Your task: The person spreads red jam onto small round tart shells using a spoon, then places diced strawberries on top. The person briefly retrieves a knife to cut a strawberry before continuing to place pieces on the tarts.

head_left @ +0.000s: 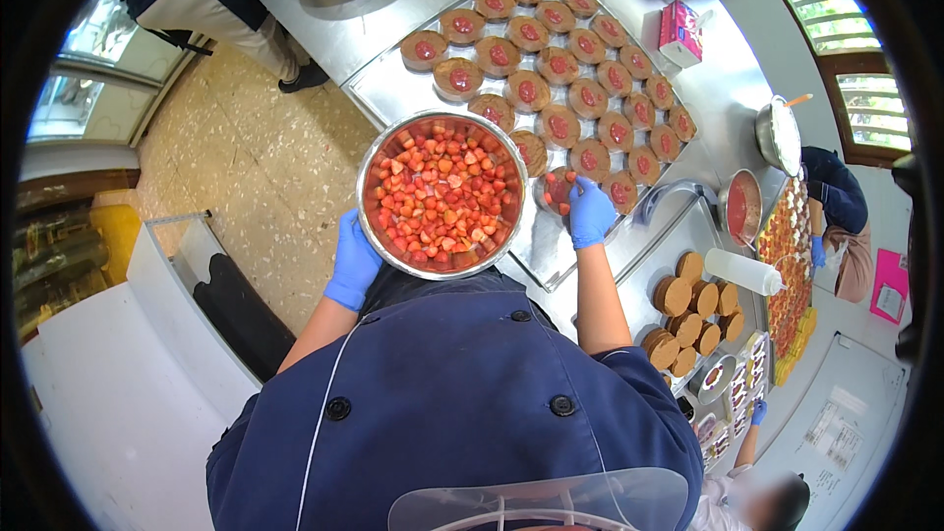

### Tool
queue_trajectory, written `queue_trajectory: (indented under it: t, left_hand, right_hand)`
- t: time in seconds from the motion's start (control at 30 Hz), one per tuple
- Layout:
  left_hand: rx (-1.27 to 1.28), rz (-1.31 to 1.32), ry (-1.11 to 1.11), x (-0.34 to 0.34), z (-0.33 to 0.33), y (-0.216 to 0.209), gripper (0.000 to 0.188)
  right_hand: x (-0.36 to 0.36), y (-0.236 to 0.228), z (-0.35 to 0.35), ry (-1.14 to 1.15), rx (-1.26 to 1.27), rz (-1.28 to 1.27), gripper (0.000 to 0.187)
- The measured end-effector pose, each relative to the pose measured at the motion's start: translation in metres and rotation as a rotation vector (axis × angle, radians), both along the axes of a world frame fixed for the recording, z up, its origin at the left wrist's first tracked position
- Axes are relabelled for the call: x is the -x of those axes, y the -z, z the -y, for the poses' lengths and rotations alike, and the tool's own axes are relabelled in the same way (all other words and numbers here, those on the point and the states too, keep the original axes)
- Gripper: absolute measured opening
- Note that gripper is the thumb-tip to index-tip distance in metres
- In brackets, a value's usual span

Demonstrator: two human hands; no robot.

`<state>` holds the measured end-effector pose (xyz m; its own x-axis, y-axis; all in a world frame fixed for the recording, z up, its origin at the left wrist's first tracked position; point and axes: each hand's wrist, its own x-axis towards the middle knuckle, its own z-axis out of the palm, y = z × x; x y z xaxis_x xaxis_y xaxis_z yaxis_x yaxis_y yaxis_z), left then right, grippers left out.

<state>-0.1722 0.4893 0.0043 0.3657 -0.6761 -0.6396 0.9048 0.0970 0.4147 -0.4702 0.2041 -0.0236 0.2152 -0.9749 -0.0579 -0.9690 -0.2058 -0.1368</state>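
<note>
A steel bowl (372, 244) full of cut strawberries (447, 192) is held up in front of my body. My left hand (354, 264), in a blue glove, grips its left side from below. Just right of the bowl, my gloved right hand (591, 213) reaches over a round cake layer (553, 199) at the near edge of a metal tray (531, 261). Strawberry pieces lie on that layer, beside my fingertips. My right fingers are drawn together; whatever they pinch is hidden. Rows of brown cake rounds (527, 91) with red filling in their middles cover the tray.
Stacked plain cake rounds (693, 300) and a white squeeze bottle (744, 271) lie at right, near a bowl of red sauce (739, 205). A pink tissue box (680, 34) stands by the tray. People work at right and lower right; another stands at upper left.
</note>
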Motion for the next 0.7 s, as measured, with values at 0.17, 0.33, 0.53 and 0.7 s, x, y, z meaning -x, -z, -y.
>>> queue_trajectory:
  t: [0.17, 0.33, 0.53, 0.7]
  left_hand:
    - [-0.038, 0.100, 0.005, 0.004, 0.000, -0.006, 0.047]
    - [0.038, -0.020, -0.011, 0.003, -0.001, -0.005, 0.048]
    - [0.028, -0.005, -0.010, 0.001, -0.002, 0.011, 0.050]
    - [0.068, 0.021, -0.014, 0.002, -0.003, 0.019, 0.049]
  right_hand:
    - [-0.002, 0.001, 0.004, -0.041, -0.020, -0.042, 0.030]
    - [-0.031, -0.046, -0.008, -0.093, 0.123, 0.222, 0.026]
    - [-0.143, -0.084, -0.077, -0.639, -0.199, 0.760, 0.021]
    - [-0.215, -0.049, -0.090, -0.868, -0.166, 0.328, 0.022]
